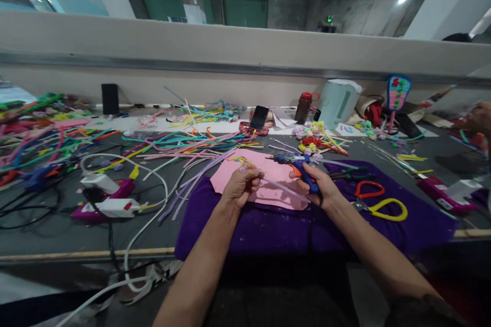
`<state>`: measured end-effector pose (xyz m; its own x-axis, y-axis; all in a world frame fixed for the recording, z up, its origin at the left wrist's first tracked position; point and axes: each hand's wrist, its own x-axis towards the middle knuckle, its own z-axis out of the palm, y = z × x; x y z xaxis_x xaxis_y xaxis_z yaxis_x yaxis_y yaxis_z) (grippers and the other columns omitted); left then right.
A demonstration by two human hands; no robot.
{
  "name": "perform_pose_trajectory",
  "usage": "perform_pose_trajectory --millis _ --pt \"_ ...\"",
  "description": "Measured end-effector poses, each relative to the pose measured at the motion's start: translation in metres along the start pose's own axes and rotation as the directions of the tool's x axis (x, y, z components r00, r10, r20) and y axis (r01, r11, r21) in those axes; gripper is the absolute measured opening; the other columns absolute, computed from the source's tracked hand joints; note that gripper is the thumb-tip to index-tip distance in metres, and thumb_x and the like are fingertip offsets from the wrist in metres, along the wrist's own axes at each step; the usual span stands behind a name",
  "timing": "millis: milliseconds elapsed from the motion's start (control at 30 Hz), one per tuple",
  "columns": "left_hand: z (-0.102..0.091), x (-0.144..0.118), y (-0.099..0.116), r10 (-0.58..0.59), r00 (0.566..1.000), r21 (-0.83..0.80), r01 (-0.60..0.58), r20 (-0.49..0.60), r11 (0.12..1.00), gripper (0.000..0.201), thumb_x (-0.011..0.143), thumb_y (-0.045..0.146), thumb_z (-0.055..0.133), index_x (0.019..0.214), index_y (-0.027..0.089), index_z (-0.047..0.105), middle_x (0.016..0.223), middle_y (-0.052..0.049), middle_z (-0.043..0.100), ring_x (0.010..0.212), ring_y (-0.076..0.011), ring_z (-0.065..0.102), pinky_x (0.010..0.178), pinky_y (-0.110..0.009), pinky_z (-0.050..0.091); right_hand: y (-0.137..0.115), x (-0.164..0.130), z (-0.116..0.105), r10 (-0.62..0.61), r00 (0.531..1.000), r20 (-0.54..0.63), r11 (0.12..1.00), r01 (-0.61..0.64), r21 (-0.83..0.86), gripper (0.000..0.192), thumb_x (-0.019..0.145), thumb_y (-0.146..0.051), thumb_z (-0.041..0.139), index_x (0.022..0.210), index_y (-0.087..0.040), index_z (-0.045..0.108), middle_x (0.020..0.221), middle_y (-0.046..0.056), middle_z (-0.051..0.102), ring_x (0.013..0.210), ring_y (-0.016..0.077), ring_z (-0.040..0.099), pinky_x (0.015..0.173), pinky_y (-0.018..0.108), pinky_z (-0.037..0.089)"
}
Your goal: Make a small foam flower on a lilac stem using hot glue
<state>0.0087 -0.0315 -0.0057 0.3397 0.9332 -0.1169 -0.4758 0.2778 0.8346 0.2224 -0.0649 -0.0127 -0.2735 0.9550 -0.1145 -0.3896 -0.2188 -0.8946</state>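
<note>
My right hand (pixel 318 186) is wrapped round the handle of a blue hot glue gun (pixel 289 158) with an orange trigger. Its nozzle points left, above the pink sheet (pixel 268 196). The fingers of my left hand (pixel 242 183) are pinched together on a thin lilac pipe cleaner (pixel 282 186), whose length slants down to the right toward my right hand. Small yellow and lilac bits show just behind the left fingertips, too small to make out. Both hands are over the pink sheet, which lies on a purple cloth (pixel 245 232).
Right of my hand lie scissors with red and yellow handles (pixel 389 209) and dark pliers (pixel 353 172). Behind are pipe cleaners (pixel 184 143), a phone (pixel 259 118), a red-capped bottle (pixel 304 107) and a pale kettle (pixel 339 102). Left, cables run from a power strip (pixel 90 213). Another person's hand (pixel 479 117) shows far right.
</note>
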Motion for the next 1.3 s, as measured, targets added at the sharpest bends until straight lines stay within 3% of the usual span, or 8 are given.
perform_pose_trajectory --millis 100,267,367,467,600,767,1033,1300 --pt "0.001 0.001 0.0 -0.004 1.0 0.042 0.003 0.019 0.999 0.016 0.055 0.015 0.063 0.062 0.014 0.048 0.058 0.001 0.057 0.036 -0.0004 0.035 0.034 -0.013 0.022 0.0 0.001 -0.002 -0.004 1.0 -0.009 1.0 0.004 0.021 0.032 0.081 -0.044 0.046 0.084 -0.014 0.058 0.04 -0.004 0.046 0.031 0.0073 0.037 0.025 0.017 0.023" --pt "0.004 0.006 -0.006 0.076 0.996 0.323 -0.06 -0.039 0.945 0.012 0.058 0.017 0.062 0.062 0.014 0.051 0.053 -0.001 0.058 0.032 -0.0023 0.035 0.03 -0.015 0.023 -0.002 -0.005 0.015 -0.23 0.968 -0.104 0.967 0.214 -0.14 0.021 0.079 -0.037 0.053 0.086 -0.017 0.052 0.059 0.0 0.061 0.036 0.0066 0.045 0.029 0.015 0.028" --pt "0.006 0.009 -0.009 0.117 0.991 0.444 -0.078 -0.063 0.893 0.013 0.06 0.021 0.063 0.062 0.013 0.053 0.05 -0.001 0.058 0.03 -0.0034 0.036 0.029 -0.015 0.024 -0.001 -0.006 0.018 -0.262 0.961 -0.093 0.952 0.241 -0.19 0.021 0.079 -0.037 0.054 0.087 -0.018 0.05 0.078 0.003 0.065 0.038 0.0056 0.047 0.03 0.016 0.032" --pt "0.006 0.009 -0.008 0.126 0.988 0.464 -0.071 -0.088 0.883 0.017 0.064 0.026 0.063 0.064 0.013 0.053 0.049 -0.001 0.057 0.028 -0.0037 0.035 0.027 -0.016 0.025 0.0 -0.005 0.015 -0.256 0.962 -0.096 0.952 0.233 -0.199 0.022 0.079 -0.037 0.053 0.088 -0.018 0.049 0.082 0.004 0.066 0.038 0.0055 0.048 0.031 0.016 0.034" --pt "0.002 0.005 -0.003 0.092 0.994 0.37 -0.065 -0.055 0.927 0.021 0.063 0.025 0.067 0.075 0.012 0.055 0.059 -0.004 0.062 0.036 -0.0049 0.045 0.031 -0.014 0.034 0.0 -0.006 0.014 -0.254 0.962 -0.102 0.95 0.228 -0.211 0.023 0.079 -0.038 0.052 0.088 -0.018 0.048 0.083 0.004 0.065 0.039 0.0053 0.048 0.028 0.014 0.03" --pt "-0.003 -0.001 0.004 -0.011 1.0 0.134 0.008 0.02 0.991 0.037 0.063 0.013 0.067 0.096 0.012 0.054 0.092 -0.011 0.065 0.071 -0.0133 0.064 0.048 -0.014 0.048 -0.005 -0.009 0.019 -0.26 0.957 -0.127 0.949 0.229 -0.217 0.023 0.078 -0.039 0.053 0.086 -0.018 0.048 0.078 0.003 0.065 0.038 0.005 0.047 0.027 0.014 0.027" --pt "-0.007 0.001 0.001 -0.036 0.998 0.023 0.035 0.043 0.999 0.022 0.073 0.019 0.061 0.093 0.012 0.057 0.076 -0.007 0.066 0.04 -0.0037 0.051 0.029 -0.01 0.033 -0.001 -0.012 0.02 -0.301 0.948 -0.1 0.93 0.269 -0.252 0.024 0.079 -0.04 0.05 0.092 -0.02 0.048 0.086 0.004 0.064 0.04 0.0051 0.047 0.027 0.015 0.029" --pt "-0.01 0.005 -0.003 -0.038 0.999 -0.036 0.038 0.0 0.999 0.027 0.075 0.023 0.058 0.099 0.011 0.057 0.069 -0.004 0.063 0.038 -0.0008 0.045 0.028 -0.008 0.028 0.004 -0.016 0.022 -0.371 0.927 -0.05 0.893 0.341 -0.292 0.021 0.08 -0.036 0.05 0.091 -0.018 0.048 0.09 0.007 0.063 0.042 0.0061 0.049 0.034 0.018 0.037"
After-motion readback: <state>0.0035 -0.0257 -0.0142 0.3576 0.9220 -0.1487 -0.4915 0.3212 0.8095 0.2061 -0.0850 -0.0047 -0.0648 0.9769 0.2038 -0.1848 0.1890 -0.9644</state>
